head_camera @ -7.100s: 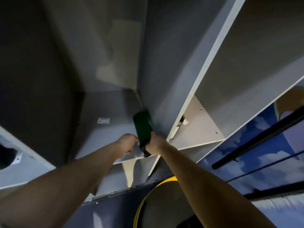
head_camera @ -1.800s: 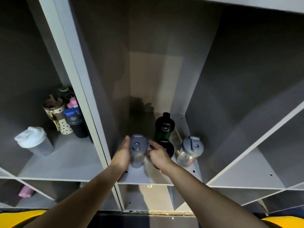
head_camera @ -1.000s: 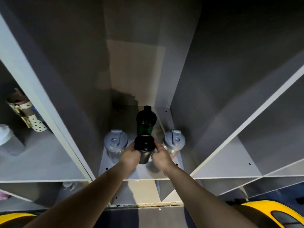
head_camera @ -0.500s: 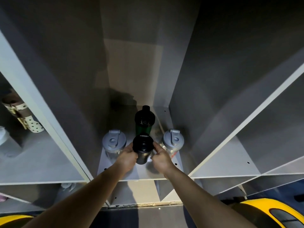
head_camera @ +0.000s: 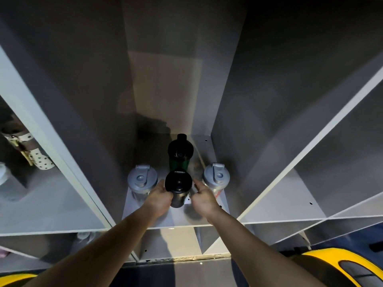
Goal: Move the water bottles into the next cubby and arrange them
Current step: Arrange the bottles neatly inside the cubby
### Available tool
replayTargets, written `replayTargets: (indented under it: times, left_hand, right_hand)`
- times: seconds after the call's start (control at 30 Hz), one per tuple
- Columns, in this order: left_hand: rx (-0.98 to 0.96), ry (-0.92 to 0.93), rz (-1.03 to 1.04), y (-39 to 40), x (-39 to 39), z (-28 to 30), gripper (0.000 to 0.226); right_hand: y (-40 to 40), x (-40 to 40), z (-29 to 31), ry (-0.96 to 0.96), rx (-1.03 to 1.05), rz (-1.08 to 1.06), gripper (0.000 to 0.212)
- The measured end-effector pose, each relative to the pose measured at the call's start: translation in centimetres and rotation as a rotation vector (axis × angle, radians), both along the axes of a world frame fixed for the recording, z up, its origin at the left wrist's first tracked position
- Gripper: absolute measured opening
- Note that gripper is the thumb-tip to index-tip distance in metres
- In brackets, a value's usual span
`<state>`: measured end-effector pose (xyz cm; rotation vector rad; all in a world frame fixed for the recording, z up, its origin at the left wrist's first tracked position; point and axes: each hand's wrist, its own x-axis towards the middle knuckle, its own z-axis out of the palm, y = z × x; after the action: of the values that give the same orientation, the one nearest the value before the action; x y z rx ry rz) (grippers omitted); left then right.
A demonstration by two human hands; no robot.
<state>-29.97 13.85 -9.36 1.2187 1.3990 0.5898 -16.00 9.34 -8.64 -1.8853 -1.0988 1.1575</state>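
Four bottles stand in the middle cubby (head_camera: pixel 178 219). At the back is a green bottle (head_camera: pixel 179 156) with a black lid. In front of it stands a black-lidded steel bottle (head_camera: pixel 178 184), between two clear bottles with grey lids, one on the left (head_camera: pixel 142 180) and one on the right (head_camera: pixel 215 177). My left hand (head_camera: pixel 160 198) is wrapped against the left side of the black-lidded bottle. My right hand (head_camera: pixel 202 200) is just to its right, fingers apart, with the fingertips near the lid and a small gap at the palm.
The cubby to the left holds a polka-dot bottle (head_camera: pixel 40 161) and a pale bottle (head_camera: pixel 5 181) at the frame edge. The cubby to the right (head_camera: pixel 290 199) shows only bare shelf. A yellow object (head_camera: pixel 331 264) lies low at the right.
The black-lidded bottle stays upright at the front middle. My right hand has eased off its right side, while my left hand remains against it.
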Motion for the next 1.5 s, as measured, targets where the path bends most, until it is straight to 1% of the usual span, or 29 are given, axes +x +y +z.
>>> replayTargets:
  times: [0.03, 0.07, 0.17, 0.2, 0.3, 0.4, 0.47, 0.57, 0.63, 0.7, 0.73, 0.8, 0.83, 0.9, 1.0, 1.07, 1.13, 1.2, 1.3, 1.43, 1.5]
  left_hand:
    - [0.047, 0.078, -0.016, -0.2, -0.1, 0.4, 0.046]
    - [0.096, 0.113, -0.019, -0.3, -0.2, 0.7, 0.049]
    - [0.238, 0.077, -0.044, -0.7, 0.6, 1.9, 0.058]
    - [0.258, 0.046, -0.062, -0.8, 1.2, 2.4, 0.059]
    - [0.221, -0.066, -0.091, -0.8, 3.4, 3.6, 0.058]
    - [0.169, -0.145, -0.121, -0.7, 5.9, 4.0, 0.061]
    - [0.069, -0.216, -0.097, -0.7, 7.1, 3.9, 0.064]
    - [-0.047, -0.254, -0.091, -0.5, 8.9, 3.3, 0.070]
    - [-0.064, -0.268, -0.091, -0.5, 10.0, 2.7, 0.065]
    - [-0.056, -0.274, -0.063, -0.7, 10.9, 2.5, 0.055]
    - [-0.053, -0.280, -0.053, -0.7, 11.2, 2.0, 0.053]
    - [-0.052, -0.287, -0.040, -1.0, 11.6, 1.6, 0.051]
    - [-0.051, -0.301, -0.033, -1.1, 11.7, 1.5, 0.050]
    - [-0.046, -0.326, -0.029, -1.2, 11.7, 1.3, 0.049]
    - [-0.052, -0.355, -0.049, -1.1, 11.5, 0.7, 0.056]
    - [-0.052, -0.359, -0.060, -0.9, 11.2, 0.2, 0.058]
    - [-0.068, -0.371, -0.069, -0.8, 11.0, -0.2, 0.060]
    - [-0.080, -0.379, -0.081, -0.7, 10.8, -0.7, 0.063]
    - [-0.078, -0.375, -0.096, -0.7, 10.6, -0.8, 0.065]
    - [-0.091, -0.401, -0.093, -1.0, 10.9, -0.4, 0.064]
    - [-0.094, -0.417, -0.085, -1.1, 11.0, -0.5, 0.063]
  right_hand:
    - [-0.1, 0.1, 0.3, 0.015, 0.018, -0.002, 0.054]
    - [-0.2, 0.3, 0.7, 0.025, 0.028, -0.004, 0.055]
    - [-0.4, 0.7, 1.9, 0.035, 0.090, -0.032, 0.061]
    - [-0.4, 1.1, 2.3, 0.024, 0.119, -0.053, 0.062]
    - [-0.9, 2.8, 3.7, 0.042, 0.221, -0.135, 0.058]
    - [-1.9, 4.7, 5.0, -0.015, 0.271, -0.215, 0.052]
    - [-2.4, 5.9, 4.8, -0.058, 0.267, -0.238, 0.058]
    - [-2.6, 7.5, 3.9, -0.044, 0.159, -0.268, 0.070]
    - [-2.3, 8.1, 2.9, -0.016, 0.095, -0.274, 0.083]
    - [-2.2, 8.1, 2.1, 0.029, 0.063, -0.297, 0.090]
    - [-2.2, 8.0, 1.8, 0.051, 0.047, -0.305, 0.087]
    - [-2.4, 7.8, 1.9, 0.073, 0.021, -0.307, 0.072]
    - [-2.4, 7.7, 2.0, 0.080, 0.025, -0.308, 0.069]
    - [-2.5, 7.8, 2.0, 0.093, 0.041, -0.287, 0.075]
    - [-2.5, 8.1, 1.6, 0.117, 0.046, -0.278, 0.077]
    - [-2.5, 8.2, 1.2, 0.137, 0.047, -0.291, 0.073]
    - [-2.4, 8.3, 1.1, 0.118, 0.051, -0.284, 0.063]
    - [-2.5, 8.4, 1.2, 0.100, 0.045, -0.285, 0.058]
    - [-2.7, 8.5, 1.2, 0.106, 0.027, -0.268, 0.057]
    - [-2.5, 9.0, 0.3, 0.122, 0.036, -0.300, 0.061]
    - [-2.3, 9.1, 0.2, 0.132, 0.040, -0.299, 0.059]
